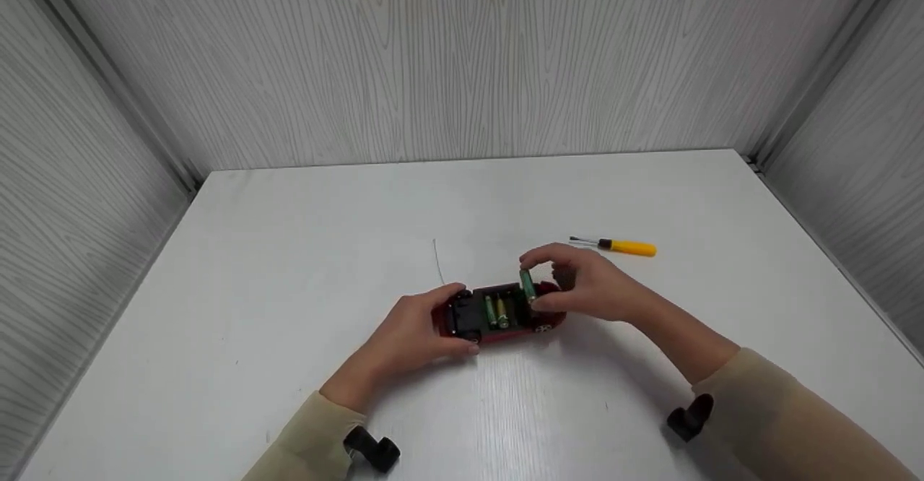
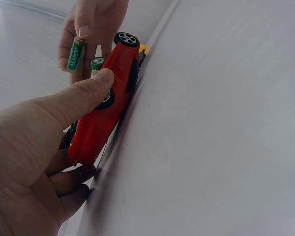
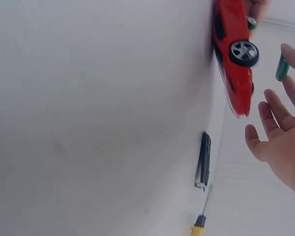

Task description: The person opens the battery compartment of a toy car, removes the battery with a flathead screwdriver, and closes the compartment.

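Observation:
A red toy car (image 1: 498, 336) lies upside down on the white table, its battery compartment (image 1: 515, 306) facing up. Its rear or front end is gripped by my left hand (image 1: 413, 331), thumb on the near side and fingers on the far side. Between thumb and finger, my right hand (image 1: 588, 284) pinches a green battery (image 2: 75, 54) above the compartment, apart from the car in the left wrist view. Two batteries (image 1: 502, 312) sit side by side in the compartment. In the right wrist view the remaining fingers of my right hand are spread.
Beyond my right hand lies a screwdriver (image 1: 629, 248) with a yellow handle. A flat black piece (image 3: 203, 160), perhaps a cover, rests on the table between car and screwdriver. From the car a thin wire (image 1: 437, 261) sticks out toward the back. Pale wood-grain panels (image 1: 462, 62) surround the table.

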Motion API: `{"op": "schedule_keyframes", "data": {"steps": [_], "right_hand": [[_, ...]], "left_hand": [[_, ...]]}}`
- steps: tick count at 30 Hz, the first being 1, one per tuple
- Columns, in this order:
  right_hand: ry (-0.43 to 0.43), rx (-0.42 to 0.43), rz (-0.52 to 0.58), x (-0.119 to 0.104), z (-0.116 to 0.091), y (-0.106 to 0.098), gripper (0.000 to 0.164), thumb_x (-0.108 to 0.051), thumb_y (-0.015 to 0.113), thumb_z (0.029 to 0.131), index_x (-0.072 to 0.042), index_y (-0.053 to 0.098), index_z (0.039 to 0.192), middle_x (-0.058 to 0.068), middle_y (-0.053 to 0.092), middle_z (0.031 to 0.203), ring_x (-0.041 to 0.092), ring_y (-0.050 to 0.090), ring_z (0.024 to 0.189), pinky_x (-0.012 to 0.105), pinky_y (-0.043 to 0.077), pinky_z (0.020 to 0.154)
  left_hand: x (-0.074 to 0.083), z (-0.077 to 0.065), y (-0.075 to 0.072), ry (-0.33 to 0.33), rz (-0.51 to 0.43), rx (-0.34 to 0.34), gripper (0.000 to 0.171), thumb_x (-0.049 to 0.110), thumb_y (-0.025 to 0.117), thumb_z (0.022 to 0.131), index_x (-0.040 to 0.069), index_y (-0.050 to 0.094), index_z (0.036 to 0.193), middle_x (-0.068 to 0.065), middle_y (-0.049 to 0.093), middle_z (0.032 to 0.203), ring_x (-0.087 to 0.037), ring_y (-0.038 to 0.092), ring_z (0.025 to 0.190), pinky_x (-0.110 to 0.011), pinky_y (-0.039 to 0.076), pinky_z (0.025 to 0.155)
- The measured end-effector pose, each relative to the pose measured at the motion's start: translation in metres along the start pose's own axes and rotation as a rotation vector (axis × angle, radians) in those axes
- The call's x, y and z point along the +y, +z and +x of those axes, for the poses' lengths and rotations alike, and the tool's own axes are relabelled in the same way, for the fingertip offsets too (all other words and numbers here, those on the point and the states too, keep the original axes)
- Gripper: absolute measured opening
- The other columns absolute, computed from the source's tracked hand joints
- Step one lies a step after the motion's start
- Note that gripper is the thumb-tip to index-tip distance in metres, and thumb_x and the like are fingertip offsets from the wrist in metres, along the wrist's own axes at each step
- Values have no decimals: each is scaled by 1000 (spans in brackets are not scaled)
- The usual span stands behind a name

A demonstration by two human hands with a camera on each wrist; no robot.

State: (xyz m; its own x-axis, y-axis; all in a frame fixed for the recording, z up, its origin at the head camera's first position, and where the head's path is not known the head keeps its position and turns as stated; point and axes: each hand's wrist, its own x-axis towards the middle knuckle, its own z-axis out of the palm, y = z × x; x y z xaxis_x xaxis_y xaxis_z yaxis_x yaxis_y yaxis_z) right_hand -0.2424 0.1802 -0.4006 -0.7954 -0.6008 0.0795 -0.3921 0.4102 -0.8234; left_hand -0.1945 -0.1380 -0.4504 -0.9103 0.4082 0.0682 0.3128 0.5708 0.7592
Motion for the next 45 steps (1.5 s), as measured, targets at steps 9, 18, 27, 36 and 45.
{"op": "schedule_keyframes", "data": {"steps": [9,18,27,36,45], "right_hand": [[10,102,-73,16,-23,-38,46,-11,85,90,-17,71,133,-2,68,133,32,58,131,55,42,114],[74,140,-136,40,-41,-61,51,-13,86,91,-10,68,138,5,67,137,35,58,132,52,44,113],[138,129,-110,60,-49,-68,51,-13,83,93,-6,66,140,11,66,140,36,58,131,54,44,113],[257,113,-100,71,-51,-72,56,-15,83,93,-6,63,144,14,64,143,40,61,131,35,51,105],[293,108,-174,78,-48,-71,55,-24,86,91,-9,67,141,12,65,139,31,61,123,23,49,96]], "left_hand": [[2,-2,-1,-21,1,1,92,41,97,78,14,55,155,-1,66,139,-18,60,120,-43,46,108],[2,-4,-2,-37,3,-4,94,42,97,77,15,54,157,-3,65,142,-19,59,125,-45,44,112],[2,-4,-3,-26,-7,-2,94,41,97,77,14,55,156,-1,66,140,-17,60,124,-43,45,110],[1,-4,-3,-20,-12,-3,95,43,97,77,13,54,156,-1,66,141,-17,60,122,-44,46,109],[0,-4,-3,-10,-1,-7,96,43,97,77,13,53,157,-2,65,142,-18,60,122,-44,46,108]]}}
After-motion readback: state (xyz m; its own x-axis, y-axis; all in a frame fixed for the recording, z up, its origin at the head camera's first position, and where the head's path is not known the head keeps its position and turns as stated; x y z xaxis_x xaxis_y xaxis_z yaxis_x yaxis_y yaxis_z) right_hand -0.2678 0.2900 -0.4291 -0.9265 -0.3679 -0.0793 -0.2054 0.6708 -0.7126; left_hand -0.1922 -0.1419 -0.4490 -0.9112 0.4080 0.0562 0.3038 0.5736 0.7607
